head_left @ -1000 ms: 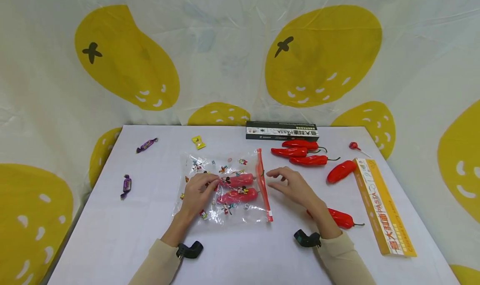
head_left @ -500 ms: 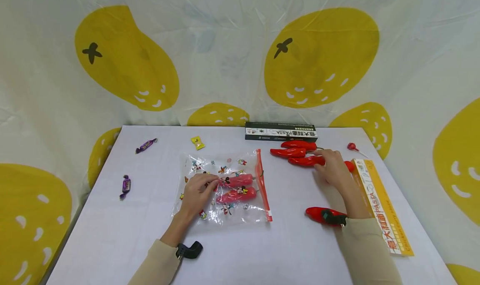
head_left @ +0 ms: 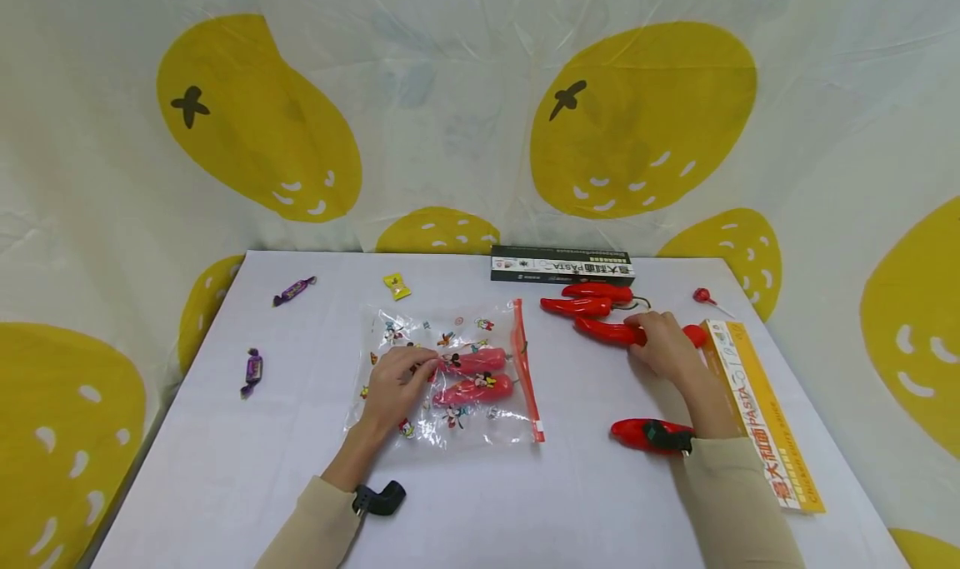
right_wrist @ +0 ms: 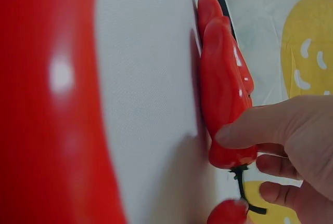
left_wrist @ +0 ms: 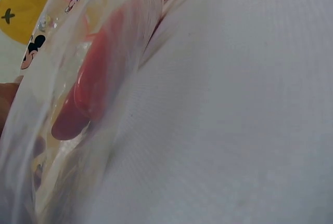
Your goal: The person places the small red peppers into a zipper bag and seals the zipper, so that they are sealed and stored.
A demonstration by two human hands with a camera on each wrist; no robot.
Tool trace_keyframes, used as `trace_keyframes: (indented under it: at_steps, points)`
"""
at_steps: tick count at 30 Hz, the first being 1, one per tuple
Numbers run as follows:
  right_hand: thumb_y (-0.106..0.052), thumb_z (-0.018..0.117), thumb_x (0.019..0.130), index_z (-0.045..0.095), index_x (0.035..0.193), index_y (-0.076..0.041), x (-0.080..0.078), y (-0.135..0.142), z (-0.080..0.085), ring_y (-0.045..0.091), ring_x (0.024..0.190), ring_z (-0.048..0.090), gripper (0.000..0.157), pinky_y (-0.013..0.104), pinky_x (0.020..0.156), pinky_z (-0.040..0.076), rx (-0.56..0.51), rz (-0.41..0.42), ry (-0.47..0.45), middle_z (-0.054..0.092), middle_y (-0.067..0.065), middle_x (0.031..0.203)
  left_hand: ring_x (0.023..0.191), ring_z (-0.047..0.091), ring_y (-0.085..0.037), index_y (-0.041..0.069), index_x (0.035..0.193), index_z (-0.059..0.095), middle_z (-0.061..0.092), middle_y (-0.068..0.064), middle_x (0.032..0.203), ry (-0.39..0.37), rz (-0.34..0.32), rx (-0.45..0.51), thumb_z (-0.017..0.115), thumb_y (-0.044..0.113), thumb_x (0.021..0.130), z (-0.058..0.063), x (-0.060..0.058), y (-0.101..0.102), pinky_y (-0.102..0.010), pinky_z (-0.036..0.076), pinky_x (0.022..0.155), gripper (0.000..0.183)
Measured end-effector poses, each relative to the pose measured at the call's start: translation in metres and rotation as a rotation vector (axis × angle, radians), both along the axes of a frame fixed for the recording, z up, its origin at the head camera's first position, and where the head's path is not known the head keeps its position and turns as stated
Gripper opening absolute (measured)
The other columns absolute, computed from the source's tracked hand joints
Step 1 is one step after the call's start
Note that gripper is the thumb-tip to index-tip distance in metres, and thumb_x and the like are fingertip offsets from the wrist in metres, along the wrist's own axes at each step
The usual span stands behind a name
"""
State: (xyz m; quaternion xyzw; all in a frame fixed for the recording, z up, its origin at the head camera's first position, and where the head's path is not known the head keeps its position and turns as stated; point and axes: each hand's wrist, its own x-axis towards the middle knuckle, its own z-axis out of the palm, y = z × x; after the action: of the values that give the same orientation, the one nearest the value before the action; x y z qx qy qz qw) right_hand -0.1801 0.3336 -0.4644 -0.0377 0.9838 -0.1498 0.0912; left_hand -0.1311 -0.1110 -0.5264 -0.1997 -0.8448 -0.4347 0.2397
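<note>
My left hand [head_left: 396,383] pinches the upper sheet of a clear zip bag [head_left: 442,433] printed with cartoon figures. Inside the bag lie two red peppers [head_left: 470,390], seen through the plastic. In the left wrist view, the bag [left_wrist: 39,86] fills the left side, with only a bit of a finger at its edge. Over on the right, my right hand [head_left: 666,346] grips a red chili pepper [head_left: 603,330] near its stem end. The right wrist view shows the thumb on that chili pepper [right_wrist: 223,91], its dark stem pointing down.
Two more chili peppers [head_left: 576,306] lie behind, by a black pasta box [head_left: 562,264]. Another pepper [head_left: 630,434] is under the right wrist camera. A yellow pasta box [head_left: 761,419], a lollipop [head_left: 702,295], purple candies [head_left: 254,373] and a yellow candy [head_left: 397,285] lie around.
My right hand has gone from beside the bag's zip to the right and taken hold of a chili pepper, which has shifted slightly toward me. The left hand has stayed on the bag.
</note>
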Motion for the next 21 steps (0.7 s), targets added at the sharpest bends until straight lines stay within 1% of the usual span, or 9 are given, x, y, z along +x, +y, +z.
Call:
trace_keyframes:
  at_steps: [3, 6, 8, 11, 14, 16, 18, 21]
  points:
    - [-0.014, 0.068, 0.082, 0.053, 0.127, -0.005, 0.002, -0.002, 0.003, 0.035, 0.11, 0.042, 0.048, 0.053, 0.093, 0.044, 0.009, 0.01, -0.013, 0.056, 0.021, 0.121, 0.094, 0.063, -0.014, 0.019, 0.097, 0.072, 0.072, 0.005, 0.094, -0.002, 0.001, 0.0, 0.068, 0.023, 0.086, 0.0, -0.001, -0.001, -0.029, 0.046, 0.088, 0.013]
    - [-0.015, 0.069, 0.082, 0.053, 0.129, -0.008, 0.007, -0.006, 0.008, 0.034, 0.112, 0.043, 0.05, 0.053, 0.093, 0.046, -0.045, 0.001, -0.042, 0.055, 0.019, 0.121, 0.094, 0.062, -0.013, 0.019, 0.098, 0.072, 0.072, 0.006, 0.095, 0.002, -0.003, 0.002, 0.068, 0.024, 0.087, 0.0, -0.001, -0.001, -0.028, 0.046, 0.087, 0.013]
    - [-0.016, 0.07, 0.082, 0.053, 0.13, -0.011, 0.012, -0.01, 0.014, 0.034, 0.114, 0.044, 0.051, 0.053, 0.093, 0.046, -0.092, 0.018, -0.049, 0.055, 0.017, 0.123, 0.094, 0.062, -0.012, 0.02, 0.098, 0.072, 0.072, 0.006, 0.095, -0.001, -0.005, 0.002, 0.067, 0.025, 0.087, -0.001, -0.002, -0.001, -0.027, 0.046, 0.087, 0.013]
    - [-0.016, 0.071, 0.081, 0.053, 0.13, -0.015, 0.021, -0.024, 0.027, 0.032, 0.116, 0.047, 0.052, 0.054, 0.093, 0.047, -0.154, 0.091, -0.039, 0.056, 0.013, 0.126, 0.095, 0.061, -0.01, 0.021, 0.099, 0.072, 0.072, 0.007, 0.096, -0.018, -0.006, 0.004, 0.066, 0.027, 0.088, -0.001, -0.002, -0.001, -0.026, 0.046, 0.087, 0.014]
    - [-0.016, 0.072, 0.079, 0.055, 0.129, -0.016, 0.029, -0.048, 0.041, 0.029, 0.115, 0.051, 0.052, 0.052, 0.092, 0.049, -0.195, 0.177, -0.031, 0.059, 0.009, 0.125, 0.096, 0.061, -0.009, 0.021, 0.1, 0.072, 0.072, 0.008, 0.097, -0.034, -0.003, 0.004, 0.065, 0.028, 0.089, 0.0, -0.001, -0.002, -0.026, 0.046, 0.088, 0.015]
    - [-0.017, 0.074, 0.078, 0.057, 0.127, -0.017, 0.033, -0.066, 0.047, 0.025, 0.113, 0.053, 0.052, 0.049, 0.09, 0.05, -0.201, 0.223, -0.026, 0.061, 0.005, 0.122, 0.096, 0.061, -0.009, 0.022, 0.101, 0.072, 0.072, 0.008, 0.097, -0.037, 0.001, 0.007, 0.064, 0.029, 0.089, 0.0, -0.001, -0.002, -0.025, 0.045, 0.089, 0.016]
    - [-0.017, 0.075, 0.077, 0.059, 0.124, -0.017, 0.034, -0.083, 0.049, 0.023, 0.111, 0.054, 0.05, 0.047, 0.09, 0.051, -0.205, 0.273, -0.006, 0.063, 0.003, 0.119, 0.096, 0.061, -0.009, 0.022, 0.101, 0.071, 0.072, 0.008, 0.098, -0.026, 0.001, 0.018, 0.065, 0.027, 0.088, 0.0, 0.0, -0.002, -0.024, 0.045, 0.089, 0.015]
    - [-0.018, 0.076, 0.076, 0.062, 0.12, -0.017, 0.031, -0.107, 0.046, 0.019, 0.105, 0.056, 0.046, 0.043, 0.089, 0.052, -0.228, 0.317, 0.032, 0.065, 0.0, 0.114, 0.096, 0.061, -0.01, 0.021, 0.101, 0.072, 0.072, 0.007, 0.098, 0.014, -0.012, 0.051, 0.067, 0.024, 0.087, -0.001, 0.0, -0.001, -0.023, 0.044, 0.089, 0.015]
